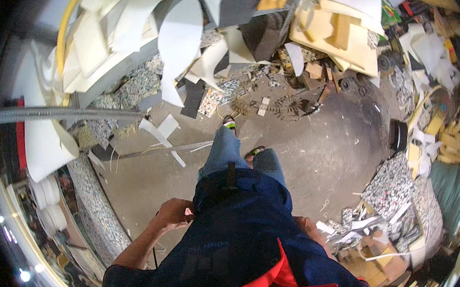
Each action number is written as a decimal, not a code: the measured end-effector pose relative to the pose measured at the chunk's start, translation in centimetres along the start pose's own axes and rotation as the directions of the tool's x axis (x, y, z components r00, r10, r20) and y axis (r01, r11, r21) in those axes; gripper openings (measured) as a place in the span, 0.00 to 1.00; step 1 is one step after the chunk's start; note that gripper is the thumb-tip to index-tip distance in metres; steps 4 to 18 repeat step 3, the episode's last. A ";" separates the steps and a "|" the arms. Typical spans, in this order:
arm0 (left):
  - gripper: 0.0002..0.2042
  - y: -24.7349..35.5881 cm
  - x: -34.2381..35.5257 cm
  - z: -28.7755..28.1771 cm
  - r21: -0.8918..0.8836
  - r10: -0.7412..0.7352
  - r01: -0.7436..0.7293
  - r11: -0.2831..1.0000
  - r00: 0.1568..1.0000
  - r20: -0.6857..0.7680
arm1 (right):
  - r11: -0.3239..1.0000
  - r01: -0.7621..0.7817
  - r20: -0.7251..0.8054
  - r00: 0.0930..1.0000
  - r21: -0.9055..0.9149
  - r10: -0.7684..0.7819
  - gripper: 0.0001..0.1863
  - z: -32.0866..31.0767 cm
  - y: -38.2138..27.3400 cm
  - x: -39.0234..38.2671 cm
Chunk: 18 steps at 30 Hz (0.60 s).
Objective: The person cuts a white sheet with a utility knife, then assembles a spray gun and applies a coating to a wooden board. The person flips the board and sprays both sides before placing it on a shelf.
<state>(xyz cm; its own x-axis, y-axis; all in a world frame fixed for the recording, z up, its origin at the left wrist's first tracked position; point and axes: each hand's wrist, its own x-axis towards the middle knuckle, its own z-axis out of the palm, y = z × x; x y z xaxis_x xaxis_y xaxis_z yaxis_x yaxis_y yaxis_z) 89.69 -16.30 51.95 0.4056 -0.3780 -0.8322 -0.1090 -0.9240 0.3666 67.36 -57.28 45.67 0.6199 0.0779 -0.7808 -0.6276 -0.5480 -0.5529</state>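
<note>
At the left side of my dark blue shirt is my left hand, its fingers curled by the cloth. A small pink spot shows at its fingertips; what the fingers hold, if anything, cannot be made out. My right hand hangs at the shirt's other side, partly covered by it, with its fingers hidden. Below the shirt my legs in blue jeans stand on the grey floor, one foot ahead of the other.
Foam sheets in white and cream heap up ahead on the left. Yellow foam slabs lie ahead. A grey bar juts in from the left. Speckled foam and offcuts pile on the right. White strips litter the floor.
</note>
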 end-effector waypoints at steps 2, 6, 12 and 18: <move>0.08 -0.7 -1.2 1.0 -0.002 -0.017 0.017 1.000 1.000 -0.020 | 0.997 -0.011 -0.042 0.999 -0.076 0.007 0.21 -0.9 -1.4 -1.2; 0.08 -1.2 -1.9 1.5 0.021 -0.014 0.014 1.000 1.000 -0.027 | 0.996 -0.013 -0.032 0.999 -0.086 0.010 0.21 -1.3 -2.3 -1.3; 0.08 -1.2 -1.9 1.5 0.021 -0.014 0.014 1.000 1.000 -0.027 | 0.996 -0.013 -0.032 0.999 -0.086 0.010 0.21 -1.3 -2.3 -1.3; 0.08 -1.2 -1.9 1.5 0.021 -0.014 0.014 1.000 1.000 -0.027 | 0.996 -0.013 -0.032 0.999 -0.086 0.010 0.21 -1.3 -2.3 -1.3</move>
